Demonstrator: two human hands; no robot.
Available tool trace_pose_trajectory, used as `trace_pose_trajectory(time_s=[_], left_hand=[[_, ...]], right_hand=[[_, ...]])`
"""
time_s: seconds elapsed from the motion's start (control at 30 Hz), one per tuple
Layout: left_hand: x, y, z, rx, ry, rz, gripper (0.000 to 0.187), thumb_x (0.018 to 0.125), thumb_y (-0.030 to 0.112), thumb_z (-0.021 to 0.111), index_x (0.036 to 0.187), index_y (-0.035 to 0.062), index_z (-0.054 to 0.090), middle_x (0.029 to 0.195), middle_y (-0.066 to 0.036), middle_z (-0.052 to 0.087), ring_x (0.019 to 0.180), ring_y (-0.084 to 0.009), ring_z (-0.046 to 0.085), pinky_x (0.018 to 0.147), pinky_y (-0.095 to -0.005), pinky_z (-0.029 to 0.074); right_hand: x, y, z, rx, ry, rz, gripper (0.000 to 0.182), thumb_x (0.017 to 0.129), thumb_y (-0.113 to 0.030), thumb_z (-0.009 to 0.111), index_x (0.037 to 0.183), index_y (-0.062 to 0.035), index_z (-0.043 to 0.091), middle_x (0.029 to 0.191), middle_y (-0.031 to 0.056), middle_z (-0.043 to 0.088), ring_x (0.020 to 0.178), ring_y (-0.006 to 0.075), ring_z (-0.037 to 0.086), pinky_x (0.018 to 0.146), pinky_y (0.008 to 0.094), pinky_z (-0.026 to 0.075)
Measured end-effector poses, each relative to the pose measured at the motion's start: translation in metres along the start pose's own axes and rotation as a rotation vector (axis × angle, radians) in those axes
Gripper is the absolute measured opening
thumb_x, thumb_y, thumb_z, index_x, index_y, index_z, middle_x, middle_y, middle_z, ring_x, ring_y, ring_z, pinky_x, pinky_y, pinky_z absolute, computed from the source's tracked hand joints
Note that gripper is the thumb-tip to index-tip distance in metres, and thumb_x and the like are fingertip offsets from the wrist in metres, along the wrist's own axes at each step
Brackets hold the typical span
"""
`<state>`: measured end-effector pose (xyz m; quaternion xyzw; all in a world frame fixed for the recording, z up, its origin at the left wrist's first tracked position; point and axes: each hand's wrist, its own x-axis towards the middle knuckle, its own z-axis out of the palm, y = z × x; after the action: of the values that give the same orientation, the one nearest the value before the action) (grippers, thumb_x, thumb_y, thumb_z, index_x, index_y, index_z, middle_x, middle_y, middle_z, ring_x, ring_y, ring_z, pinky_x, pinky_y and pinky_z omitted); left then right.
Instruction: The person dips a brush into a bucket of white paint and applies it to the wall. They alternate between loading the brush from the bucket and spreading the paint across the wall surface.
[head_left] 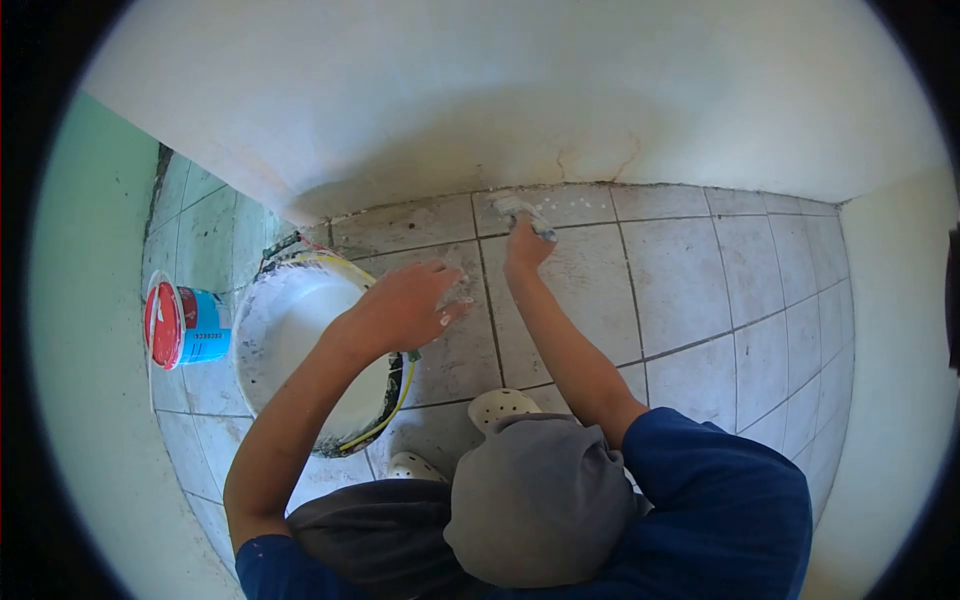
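Observation:
Near the foot of the wall, my right hand is closed round a whitish, paint-smeared tool, whose exact kind I cannot make out. White spots lie on the floor tile beside it. My left hand is held over the right rim of a large bucket of white paint. Its fingers are apart and slightly curled, with white smears on the fingertips, and nothing is in them.
A smaller blue and red tub stands left of the bucket. Ahead rises a pale wall with cracks near its base, and a greenish wall is at the left. Pale clogs show below my arms on the tiled floor.

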<state>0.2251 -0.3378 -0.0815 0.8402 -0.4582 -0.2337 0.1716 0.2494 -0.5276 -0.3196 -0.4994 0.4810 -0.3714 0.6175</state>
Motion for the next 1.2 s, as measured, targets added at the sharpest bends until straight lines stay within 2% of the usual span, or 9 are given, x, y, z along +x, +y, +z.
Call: trace_pose_trajectory(time_s=[0.1, 0.33, 0.5, 0.57, 0.77, 0.93, 1.03, 1.1, 1.2], left_hand=[[-0.003, -0.003, -0.005, -0.021, 0.002, -0.005, 0.038, 0.087, 0.030, 0.049, 0.110, 0.0004, 0.052, 0.105, -0.018, 0.054, 0.097, -0.0342, 0.053, 0.084, -0.0420, 0.042], [-0.006, -0.008, -0.017, -0.055, -0.030, -0.087, 0.041, 0.088, 0.031, 0.050, 0.113, -0.0015, 0.049, 0.109, -0.018, 0.053, 0.102, -0.0337, 0.051, 0.088, -0.0403, 0.040], [-0.005, -0.012, -0.008, -0.035, 0.055, -0.001, 0.037, 0.087, 0.030, 0.050, 0.109, 0.0003, 0.052, 0.098, -0.017, 0.055, 0.094, -0.0344, 0.054, 0.082, -0.0429, 0.042], [-0.007, -0.010, -0.009, -0.039, 0.058, -0.005, 0.037, 0.087, 0.030, 0.050, 0.110, 0.0006, 0.052, 0.099, -0.017, 0.055, 0.094, -0.0343, 0.054, 0.082, -0.0427, 0.042], [-0.016, -0.013, -0.020, -0.054, 0.006, -0.091, 0.041, 0.088, 0.031, 0.050, 0.113, -0.0014, 0.050, 0.107, -0.019, 0.054, 0.102, -0.0335, 0.051, 0.088, -0.0403, 0.041], [-0.014, -0.014, -0.021, -0.038, -0.010, -0.088, 0.040, 0.088, 0.030, 0.050, 0.112, -0.0013, 0.050, 0.108, -0.019, 0.054, 0.102, -0.0337, 0.051, 0.088, -0.0403, 0.041], [-0.012, -0.012, -0.019, -0.029, -0.012, -0.079, 0.040, 0.088, 0.030, 0.050, 0.112, -0.0014, 0.050, 0.108, -0.019, 0.054, 0.103, -0.0336, 0.051, 0.088, -0.0403, 0.040], [-0.011, -0.010, -0.016, -0.028, -0.013, -0.061, 0.040, 0.088, 0.030, 0.050, 0.112, -0.0013, 0.050, 0.108, -0.018, 0.054, 0.103, -0.0335, 0.051, 0.089, -0.0403, 0.040], [-0.013, -0.010, -0.019, -0.023, -0.010, -0.042, 0.040, 0.088, 0.030, 0.050, 0.112, -0.0008, 0.050, 0.108, -0.018, 0.054, 0.102, -0.0333, 0.051, 0.089, -0.0404, 0.040]], right_hand=[[0.002, -0.002, 0.041, 0.159, 0.113, 0.009, 0.011, 0.075, -0.008, 0.061, 0.080, 0.0004, 0.057, 0.081, 0.0075, 0.061, 0.066, 0.0150, 0.058, 0.056, 0.0246, 0.047], [-0.073, -0.170, 0.005, 0.519, -0.344, 0.000, 0.016, 0.080, -0.010, 0.057, 0.084, 0.0053, 0.058, 0.089, 0.0108, 0.062, 0.082, 0.0199, 0.059, 0.070, 0.0275, 0.047], [-0.035, -0.041, 0.036, 0.049, -0.062, 0.036, 0.014, 0.078, -0.004, 0.059, 0.091, 0.0011, 0.055, 0.093, 0.0089, 0.060, 0.072, 0.0167, 0.060, 0.062, 0.0245, 0.051], [-0.033, -0.043, 0.050, 0.079, -0.017, 0.046, 0.017, 0.078, -0.005, 0.059, 0.093, 0.0024, 0.055, 0.093, 0.0091, 0.060, 0.075, 0.0174, 0.060, 0.064, 0.0250, 0.050], [-0.078, -0.223, 0.017, 0.576, -0.283, -0.032, 0.024, 0.081, -0.004, 0.058, 0.104, 0.0015, 0.052, 0.100, 0.0104, 0.057, 0.081, 0.0174, 0.060, 0.067, 0.0248, 0.055], [-0.092, -0.286, -0.020, 0.806, -0.424, -0.165, 0.025, 0.084, -0.006, 0.056, 0.105, 0.0060, 0.051, 0.103, 0.0120, 0.056, 0.088, 0.0168, 0.059, 0.077, 0.0249, 0.053], [-0.091, -0.253, 0.000, 0.727, -0.361, -0.154, 0.026, 0.085, -0.008, 0.056, 0.106, 0.0057, 0.052, 0.105, 0.0122, 0.056, 0.092, 0.0169, 0.058, 0.078, 0.0264, 0.052], [-0.075, -0.174, 0.034, 0.545, -0.132, -0.189, 0.027, 0.085, -0.010, 0.057, 0.106, 0.0060, 0.053, 0.104, 0.0110, 0.058, 0.089, 0.0166, 0.059, 0.075, 0.0263, 0.051], [-0.050, -0.049, 0.032, 0.061, -0.139, -0.370, 0.024, 0.081, -0.013, 0.061, 0.093, 0.0067, 0.058, 0.090, 0.0111, 0.062, 0.077, 0.0178, 0.060, 0.067, 0.0292, 0.047]])
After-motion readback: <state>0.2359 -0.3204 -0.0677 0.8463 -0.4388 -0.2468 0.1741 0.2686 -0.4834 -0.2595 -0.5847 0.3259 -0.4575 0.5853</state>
